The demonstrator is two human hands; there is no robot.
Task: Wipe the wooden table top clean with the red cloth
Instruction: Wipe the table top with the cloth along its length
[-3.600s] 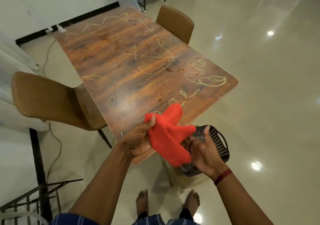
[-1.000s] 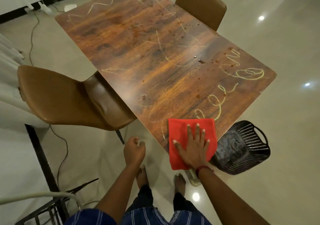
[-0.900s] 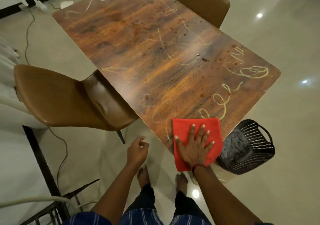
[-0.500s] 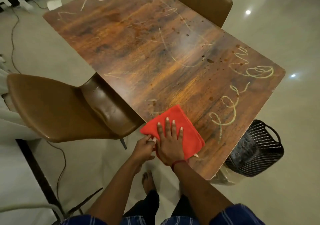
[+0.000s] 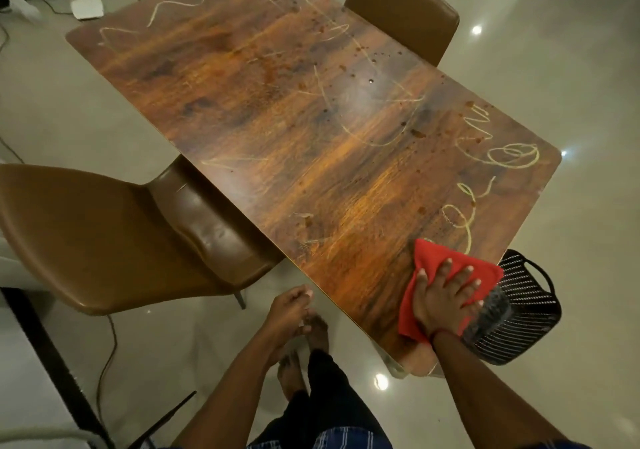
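From the head camera, looking down, a person stands at the near corner of a long wooden table (image 5: 277,109). The right hand (image 5: 441,298) lies flat on a red cloth (image 5: 431,258), fingers (image 5: 462,277) spread and stretched out, palm pressing down; it grips nothing, it only bears on the fabric. The cloth sits on the table top at the near right corner, reaching to the right edge, with its lower end close to the near rim. The left hand (image 5: 289,306) hangs off the table, beside the near long edge and above the floor, fingers curled loosely inward; whether it has hold of anything cannot be told.

The table top carries pale yellowish scribbles: loops and a spiral (image 5: 512,156) near the right edge just beyond the cloth, zigzags along the far end, and thin lines across the middle. Small dark spots (image 5: 417,133) are scattered over the right half. The strip of wood just left of the cloth looks free of bold lines, with only faint smears.

A brown chair (image 5: 104,237) stands at the left side, its seat tucked partly under the table. A second brown chair (image 5: 401,8) stands at the far right side. A black slotted basket (image 5: 523,313) sits on the glossy floor just beside the corner where the cloth lies. Bare feet (image 5: 294,372) show below the left hand
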